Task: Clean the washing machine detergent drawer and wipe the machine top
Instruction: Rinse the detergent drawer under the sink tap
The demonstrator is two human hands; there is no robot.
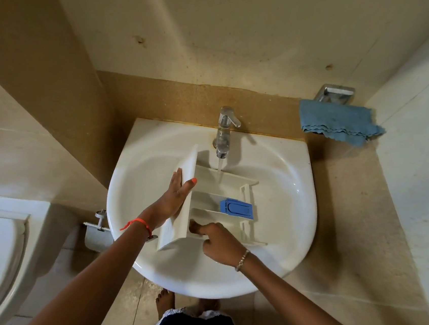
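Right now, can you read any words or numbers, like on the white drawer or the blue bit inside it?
No words, numbers or signs can be read anywhere in this picture.
detergent drawer: plain white, no label showing.
blue insert: only moulded shapes; any marks are too small to read.
tap: no brand visible.
blue cloth: no tag or writing visible.

Head-worn view, steeply downward, close above the sink (295, 201).

One drawer (211, 189), one sink (289, 181), one tap (224, 132), one blue cloth (336, 120), two hands (171, 200) (220, 239).
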